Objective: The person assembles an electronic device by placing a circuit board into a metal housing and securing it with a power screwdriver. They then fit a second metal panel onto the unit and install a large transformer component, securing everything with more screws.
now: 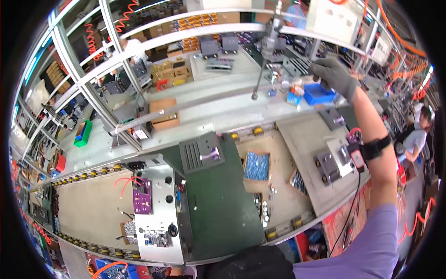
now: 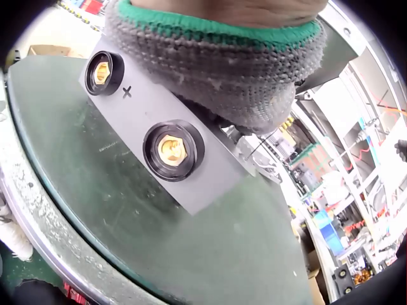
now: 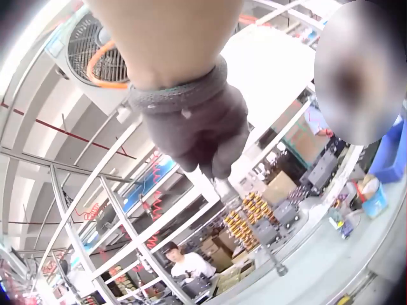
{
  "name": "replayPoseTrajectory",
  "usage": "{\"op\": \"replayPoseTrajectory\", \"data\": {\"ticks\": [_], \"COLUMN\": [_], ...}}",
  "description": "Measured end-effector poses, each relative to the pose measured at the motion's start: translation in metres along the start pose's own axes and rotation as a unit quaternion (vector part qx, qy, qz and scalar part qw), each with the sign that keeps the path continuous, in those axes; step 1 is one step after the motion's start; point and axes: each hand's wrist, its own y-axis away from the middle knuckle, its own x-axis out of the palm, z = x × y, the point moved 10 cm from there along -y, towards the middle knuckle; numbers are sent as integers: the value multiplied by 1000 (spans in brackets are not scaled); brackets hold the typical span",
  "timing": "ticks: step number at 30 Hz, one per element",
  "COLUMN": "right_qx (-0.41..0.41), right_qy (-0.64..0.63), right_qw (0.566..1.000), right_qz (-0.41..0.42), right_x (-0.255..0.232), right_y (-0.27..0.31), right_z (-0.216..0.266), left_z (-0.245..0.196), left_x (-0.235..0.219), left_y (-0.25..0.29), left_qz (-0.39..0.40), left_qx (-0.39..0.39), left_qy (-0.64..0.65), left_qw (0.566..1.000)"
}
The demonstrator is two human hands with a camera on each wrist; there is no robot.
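Note:
In the head view my right hand point(image 1: 337, 78), in a grey glove, is raised at the upper right with its fingers loosely bent. A hanging power screwdriver point(image 1: 270, 39) with a long shaft is left of it, apart from it there; in the right wrist view the fingertips overlap the screwdriver's top point(image 3: 230, 196). My left hand point(image 2: 216, 76), gloved, rests over the edge of a grey metal case point(image 2: 137, 117) with two black-ringed brass terminals and a plus mark. Its fingers are hidden. From above, the open case shows a silver plate point(image 1: 160, 253) and a purple circuit board point(image 1: 142, 200).
A grey slotted cover point(image 1: 190, 156) lies on the green mat point(image 1: 223, 204). Beyond stand a box of blue parts point(image 1: 257, 166) and a blue bin point(image 1: 318, 94). A metal rail point(image 1: 195, 102) crosses above the bench. Other people work farther off.

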Motion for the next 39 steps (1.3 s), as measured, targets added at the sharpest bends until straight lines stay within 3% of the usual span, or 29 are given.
{"op": "replayPoseTrajectory", "data": {"ticks": [1,2,4,5,8,9,10,11,15,18,22,25,27,28,29,33,37,39], "right_qx": [10,-29,-43,-49,32,-21,-93,-112,-138,-122,-7,150,254,311,292,357,365,328], "right_qy": [-23,1,90,-84,-253,-326,-317,-314,-347,-421,-548,-638,-680,-633,-645,-659,-654,-663], "right_qw": [999,998,979,986,949,929,933,933,922,897,836,750,685,707,699,646,642,647], "right_qz": [-34,-55,-180,-132,-184,-174,-145,-133,-106,-56,36,88,62,52,101,147,166,186], "right_x": [3,8,24,49,93,96,91,92,116,161,286,421,496,513,536,582,591,593], "right_y": [-35,-82,-149,-165,-211,-198,-214,-216,-150,-105,-47,21,74,95,103,135,140,134], "right_z": [-5,-21,-39,-33,-64,-37,-32,-23,33,43,14,-20,-29,-28,-22,-18,-13,-3], "left_z": [0,0,3,5,11,10,9,7,2,-2,-11,-15,-16,-17,-16,-15,-14,-14], "left_x": [0,0,-1,-1,-5,-6,-8,-9,-13,-12,-8,-5,-5,-5,-5,-7,-7,-6], "left_y": [-1,2,9,13,36,41,44,47,28,19,8,5,5,6,6,8,7,7], "left_qz": [-16,-30,-58,-70,-117,-128,-141,-150,-177,-172,-155,-147,-147,-147,-146,-148,-149,-152], "left_qx": [-14,-25,-44,-54,-68,-73,-78,-85,-72,-57,-35,-29,-26,-25,-24,-24,-20,-17], "left_qy": [1,2,1,0,-5,-8,-10,-12,-20,-26,-31,-40,-50,-54,-59,-77,-88,-93], "left_qw": [1000,999,997,996,991,989,987,985,981,983,987,988,987,987,987,986,985,984]}}
